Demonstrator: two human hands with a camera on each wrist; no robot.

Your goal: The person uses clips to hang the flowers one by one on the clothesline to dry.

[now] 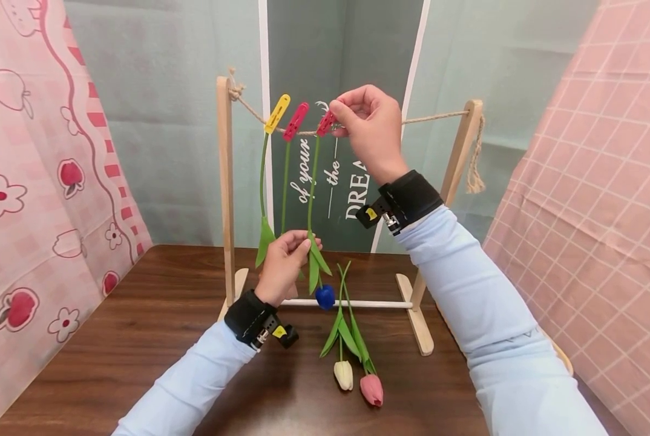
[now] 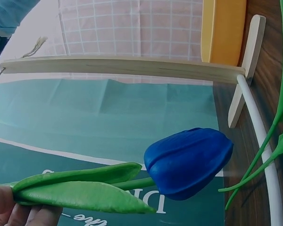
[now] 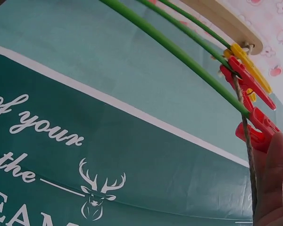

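Note:
My right hand pinches a red clothespin at the rope. The stem end of a blue artificial tulip meets that clothespin's mouth, as the right wrist view shows. Lower down, my left hand holds the same tulip by its stem and leaf base, and the blue bloom hangs downward. To the left, a second red clothespin and a yellow clothespin sit on the rope, each with a green stem hanging below. The blooms of those two are hidden or out of sight.
The rope spans two wooden posts joined by a white bar near the table. A white tulip and a pink tulip lie in front, stems crossed. An orange-yellow object stands beyond the right post.

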